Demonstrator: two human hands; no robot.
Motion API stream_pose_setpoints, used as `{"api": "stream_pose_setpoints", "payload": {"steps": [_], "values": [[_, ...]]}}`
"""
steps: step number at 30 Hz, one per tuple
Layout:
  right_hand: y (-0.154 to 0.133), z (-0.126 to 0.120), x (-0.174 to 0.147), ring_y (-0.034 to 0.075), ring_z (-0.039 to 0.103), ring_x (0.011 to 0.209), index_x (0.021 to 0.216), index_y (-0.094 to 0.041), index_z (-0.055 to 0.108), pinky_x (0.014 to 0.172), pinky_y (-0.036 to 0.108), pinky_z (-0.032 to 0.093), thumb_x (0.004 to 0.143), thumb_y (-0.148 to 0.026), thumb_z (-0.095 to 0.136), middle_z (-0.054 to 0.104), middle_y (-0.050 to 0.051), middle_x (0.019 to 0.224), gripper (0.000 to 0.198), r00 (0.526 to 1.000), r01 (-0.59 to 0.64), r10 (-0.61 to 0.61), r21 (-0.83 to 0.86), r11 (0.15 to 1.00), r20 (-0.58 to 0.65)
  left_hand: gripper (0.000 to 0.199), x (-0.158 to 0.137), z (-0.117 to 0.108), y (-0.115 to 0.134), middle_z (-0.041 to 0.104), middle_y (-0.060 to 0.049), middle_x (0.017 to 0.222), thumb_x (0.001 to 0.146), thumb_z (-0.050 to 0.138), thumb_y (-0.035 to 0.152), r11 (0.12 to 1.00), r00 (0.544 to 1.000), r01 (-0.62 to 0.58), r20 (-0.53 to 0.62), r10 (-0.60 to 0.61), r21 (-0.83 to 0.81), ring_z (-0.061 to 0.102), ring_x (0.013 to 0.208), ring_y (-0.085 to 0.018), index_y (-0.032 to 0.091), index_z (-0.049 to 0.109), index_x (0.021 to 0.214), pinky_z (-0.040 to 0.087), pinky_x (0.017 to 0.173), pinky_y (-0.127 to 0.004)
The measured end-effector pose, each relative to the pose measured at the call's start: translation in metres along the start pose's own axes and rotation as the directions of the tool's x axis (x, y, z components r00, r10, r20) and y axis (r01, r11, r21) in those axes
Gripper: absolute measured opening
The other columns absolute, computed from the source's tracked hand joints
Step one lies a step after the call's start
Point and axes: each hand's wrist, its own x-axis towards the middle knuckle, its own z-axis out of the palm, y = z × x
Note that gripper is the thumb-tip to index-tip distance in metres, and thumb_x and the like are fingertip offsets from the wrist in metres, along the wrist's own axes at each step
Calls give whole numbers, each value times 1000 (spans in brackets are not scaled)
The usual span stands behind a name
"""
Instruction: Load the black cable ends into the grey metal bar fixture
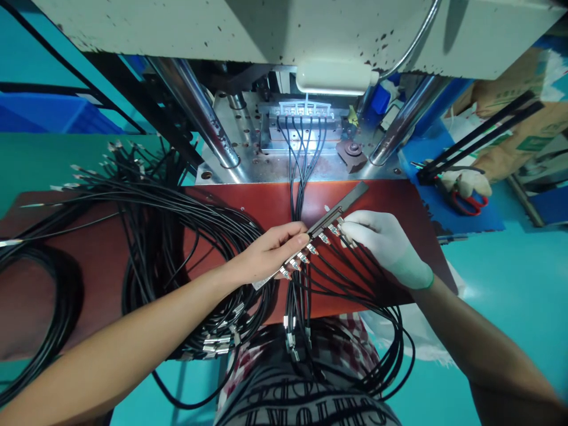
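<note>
My bare left hand (275, 251) is closed around a long flat metal bar (339, 210), held slantwise over the red board. Along the bar's near edge sits a row of metal cable ends (303, 257), with black cables (355, 278) trailing to the right and down. At the bar's upper right part, the gloved fingers of my right hand (381, 242) pinch one of these cable ends. Beyond the hands, a metal mould (297, 133) holds several more cables under a pale plastic strip (305, 108). Their black cords run toward me beneath the bar.
Bundled black cables (155, 236) cover the left of the red board (208, 195). Steel posts (202, 118) flank the mould, below a machine head (275, 29) with a white cylinder (335, 77). Red-handled scissors (468, 204) lie on a blue surface at right.
</note>
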Motion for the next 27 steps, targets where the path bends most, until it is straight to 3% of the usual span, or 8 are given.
{"api": "stream_pose_setpoints", "payload": {"steps": [10,13,16,20,22,23,25,27], "values": [[4,-1,-2,9,49,61,63,-15,56,54,19,35,87,-26,54,53,-3,60,27,999,34,-33,-58,998,11,32,0,2,4,41,4,68,95,45,42,897,973,-203,-18,229,392,41,62,-6,15,46,77,37,52,-15],[11,-14,8,11,53,63,64,-15,56,57,21,38,91,-32,51,57,-1,65,32,992,77,-67,-95,992,109,34,0,1,1,41,4,66,93,46,45,937,983,-172,-12,185,305,42,58,-5,16,45,77,36,49,-15],[25,-24,31,18,63,81,79,-15,65,75,28,47,93,-33,47,68,5,84,29,978,209,-205,-316,925,48,37,1,0,-1,42,6,61,91,47,52,992,999,-40,-21,42,118,44,48,-6,18,42,77,34,38,-14],[40,-24,51,26,57,114,103,-16,68,100,39,41,91,-21,45,67,11,113,26,831,543,-477,-596,591,285,37,1,-1,2,45,6,60,89,49,54,999,998,43,-44,-43,-6,45,44,-6,19,43,78,34,33,-12],[44,-29,44,24,61,107,96,-17,70,96,37,45,91,-22,47,69,10,105,24,766,642,-492,-492,588,413,37,1,-1,3,45,6,62,88,50,54,999,998,34,-46,-34,1,45,46,-6,19,45,80,37,34,-12],[45,-35,38,22,63,99,90,-17,70,92,34,47,90,-25,50,70,8,99,22,769,636,-476,-434,638,427,37,1,-1,4,44,5,63,88,51,54,999,999,31,-42,-31,6,46,47,-6,19,46,80,38,35,-12],[46,-48,23,18,66,83,81,-18,70,77,28,50,89,-30,55,71,3,86,21,885,423,-276,-400,813,375,36,2,-2,4,44,5,66,89,50,54,999,999,33,-30,-33,9,47,49,-6,19,46,81,39,36,-12],[43,-57,8,17,67,79,83,-20,71,75,27,50,88,-32,58,72,0,81,18,976,213,-172,-468,857,131,36,3,-2,4,44,5,67,89,48,53,1000,1000,5,-27,-5,24,48,52,-6,19,45,80,40,38,-12]]}}
